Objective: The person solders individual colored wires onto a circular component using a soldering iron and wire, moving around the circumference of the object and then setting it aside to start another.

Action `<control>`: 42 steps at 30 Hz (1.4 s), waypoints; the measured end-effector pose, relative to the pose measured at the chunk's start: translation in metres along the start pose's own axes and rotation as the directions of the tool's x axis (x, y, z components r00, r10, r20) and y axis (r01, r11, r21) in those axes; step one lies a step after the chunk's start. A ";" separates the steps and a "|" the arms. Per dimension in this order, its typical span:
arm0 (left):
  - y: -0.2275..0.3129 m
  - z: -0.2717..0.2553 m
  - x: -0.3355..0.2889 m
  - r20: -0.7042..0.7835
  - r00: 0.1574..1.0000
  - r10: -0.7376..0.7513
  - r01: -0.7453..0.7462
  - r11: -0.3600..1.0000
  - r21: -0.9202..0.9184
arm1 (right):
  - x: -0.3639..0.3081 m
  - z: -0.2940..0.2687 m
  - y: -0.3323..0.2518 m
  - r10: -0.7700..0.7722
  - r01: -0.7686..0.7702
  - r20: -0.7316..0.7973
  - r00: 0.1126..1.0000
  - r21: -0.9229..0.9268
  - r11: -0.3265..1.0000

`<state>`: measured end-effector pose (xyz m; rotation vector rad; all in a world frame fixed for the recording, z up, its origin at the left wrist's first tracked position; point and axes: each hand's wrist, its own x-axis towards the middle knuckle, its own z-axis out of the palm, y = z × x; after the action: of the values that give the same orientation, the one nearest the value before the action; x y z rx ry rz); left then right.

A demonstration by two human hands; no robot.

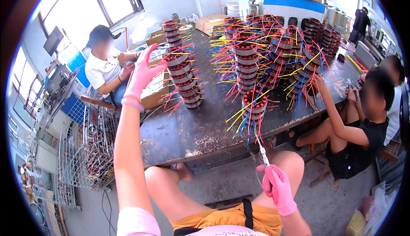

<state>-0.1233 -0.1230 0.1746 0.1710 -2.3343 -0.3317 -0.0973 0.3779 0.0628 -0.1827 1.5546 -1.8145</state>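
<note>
My left hand (pixel 144 77), in a pink glove, is raised at the left side of a tall stack of motor stators (pixel 183 76). Its fingers are spread, and I see nothing in them. My right hand (pixel 276 187), also gloved in pink, is closed around a slim corded hand tool (pixel 264 155) with a pale body and thin metal tip, above my right thigh. That tip points up to a short stack of stators (pixel 254 106) at the table's near edge. Red, yellow and blue wires stick out of the stators all round.
More wired stator stacks (pixel 245 61) crowd the middle of the dark table (pixel 192 135). At the left sits a person in a white shirt (pixel 102 71), near wire baskets (pixel 92 150). On the right, a co-worker in black (pixel 356 125) reaches into the wires; another person sits behind.
</note>
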 end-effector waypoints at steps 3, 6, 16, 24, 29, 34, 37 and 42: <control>0.031 0.026 -0.067 -0.415 0.905 -0.099 0.056 0.992 -0.113 | -0.002 -0.002 0.001 -0.003 0.003 -0.009 1.000 0.008 1.000; 0.036 0.089 -0.154 -0.368 0.897 -0.245 0.137 0.946 -0.294 | -0.004 -0.001 0.001 -0.002 0.003 -0.015 1.000 0.025 1.000; 0.026 0.214 -0.161 -0.112 0.708 -0.697 0.595 0.674 -0.438 | 0.001 -0.010 -0.003 -0.035 0.037 -0.062 0.997 0.031 0.999; 0.011 0.220 -0.134 -0.217 0.637 -0.740 0.677 0.671 -0.303 | 0.009 -0.007 -0.005 -0.035 0.038 -0.065 0.997 0.047 0.998; 0.041 0.202 -0.118 -0.227 0.577 -0.784 0.776 0.613 -0.146 | 0.015 -0.010 -0.005 -0.034 0.039 -0.095 0.995 0.047 0.998; 0.014 0.207 -0.128 -0.177 0.644 -0.744 0.710 0.668 -0.223 | 0.018 -0.009 -0.009 -0.045 0.049 -0.104 0.994 0.037 0.998; 0.003 0.208 -0.129 -0.122 0.680 -0.723 0.677 0.683 -0.273 | 0.019 -0.012 -0.010 -0.051 0.055 -0.105 0.993 0.034 0.998; -0.033 0.211 -0.132 -0.038 0.792 -0.609 0.527 0.714 -0.462 | 0.022 -0.012 -0.012 -0.058 0.064 -0.112 0.992 0.047 0.997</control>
<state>-0.1796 -0.0864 -0.0676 0.6863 -1.9051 -1.0843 -0.1249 0.3740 0.0631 -0.1088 1.5923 -1.9388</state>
